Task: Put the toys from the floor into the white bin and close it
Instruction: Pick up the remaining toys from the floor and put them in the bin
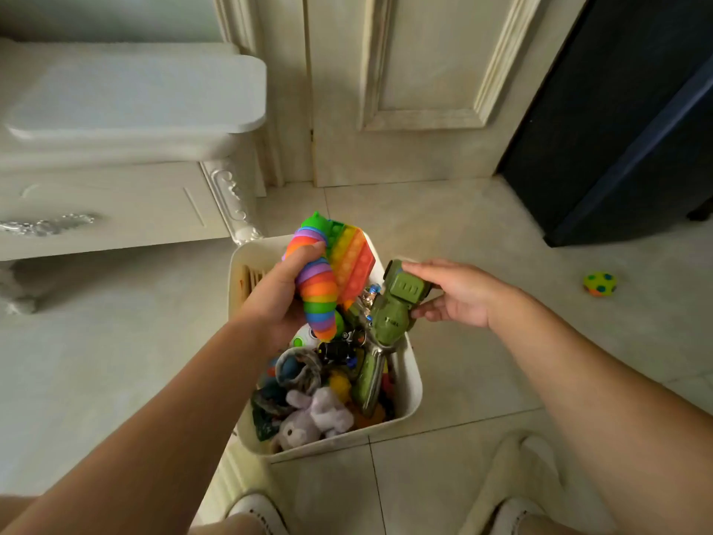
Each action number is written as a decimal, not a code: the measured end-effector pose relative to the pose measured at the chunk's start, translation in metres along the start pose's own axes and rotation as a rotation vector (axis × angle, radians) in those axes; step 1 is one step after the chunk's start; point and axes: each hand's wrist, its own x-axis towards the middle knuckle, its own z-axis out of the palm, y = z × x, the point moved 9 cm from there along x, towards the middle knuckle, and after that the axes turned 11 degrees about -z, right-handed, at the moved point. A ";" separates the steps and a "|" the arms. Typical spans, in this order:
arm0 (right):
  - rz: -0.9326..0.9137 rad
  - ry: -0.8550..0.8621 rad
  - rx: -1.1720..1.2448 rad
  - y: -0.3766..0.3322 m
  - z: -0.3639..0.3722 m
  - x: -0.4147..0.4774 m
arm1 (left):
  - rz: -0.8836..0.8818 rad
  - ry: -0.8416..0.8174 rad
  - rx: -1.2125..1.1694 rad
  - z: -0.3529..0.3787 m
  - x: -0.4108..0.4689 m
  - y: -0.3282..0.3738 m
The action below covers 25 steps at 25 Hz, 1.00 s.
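Your knees and pale shoes [256, 511] sit at the bottom edge, and just beyond them the white bin [411, 384] stands open on the tiled floor, already heaped with toys; no lid is in view that you can be sure of. Your left hand [276, 299] is wrapped around a rainbow segmented slug [318, 287], which droops over the bin beside a rainbow pop-it pad [353, 260] leaning on the far wall. The slug looks light and loosely jointed, so it will flop; a grip around its middle, as you have, should control it. Your right hand [455, 293] pinches the cab end of a green toy truck [389, 314] between thumb and fingers, its long body resting tilted on the pile. It looks like rigid plastic with metal-looking rails, probably heavier and awkward by its length. Small markings show on its side, too blurred to read. One spotted ball [599, 283] lies well apart on the floor to your right.
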 end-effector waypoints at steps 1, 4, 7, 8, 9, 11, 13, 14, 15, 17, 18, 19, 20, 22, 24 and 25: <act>0.049 -0.086 -0.108 0.007 0.019 -0.003 | 0.016 0.014 0.002 -0.011 -0.011 -0.001; 0.135 -0.228 -0.422 0.028 0.057 -0.004 | 0.003 0.102 0.007 -0.043 -0.032 -0.013; 0.123 -0.227 -0.517 0.040 0.086 -0.001 | 0.016 0.196 -0.015 -0.076 -0.040 -0.021; 0.103 -0.189 -0.517 0.043 0.092 0.002 | 0.011 0.222 -0.018 -0.081 -0.042 -0.023; 0.075 -0.145 -0.530 0.042 0.096 0.002 | 0.016 0.244 -0.023 -0.087 -0.043 -0.023; -0.010 -0.105 -0.709 0.038 0.103 0.005 | 0.034 0.258 -0.027 -0.095 -0.043 -0.021; -0.100 -0.199 -1.081 0.040 0.120 0.005 | 0.040 0.266 -0.026 -0.100 -0.044 -0.017; -0.141 -0.256 -1.233 0.044 0.131 0.001 | 0.049 0.265 -0.030 -0.102 -0.045 -0.014; -0.164 -0.289 -1.318 0.047 0.139 -0.005 | 0.054 0.256 -0.037 -0.103 -0.044 -0.013; -0.164 -0.285 -1.332 0.059 0.143 -0.009 | 0.052 0.244 -0.041 -0.104 -0.043 -0.014; -0.137 -0.282 -1.312 0.066 0.139 -0.008 | 0.052 0.238 -0.041 -0.103 -0.042 -0.015; -0.089 -0.278 -1.276 0.069 0.133 -0.008 | 0.059 0.233 -0.038 -0.103 -0.040 -0.016; -0.047 -0.252 -1.196 0.067 0.125 -0.005 | 0.066 0.229 -0.033 -0.102 -0.039 -0.016; -0.031 -0.130 -0.987 0.048 0.106 0.004 | 0.079 0.231 -0.033 -0.104 -0.035 -0.016; -0.055 -0.044 -0.912 0.026 0.095 0.012 | 0.094 0.243 -0.040 -0.107 -0.032 -0.015; -0.048 -0.050 -0.940 0.020 0.094 0.014 | 0.094 0.251 -0.042 -0.109 -0.031 -0.016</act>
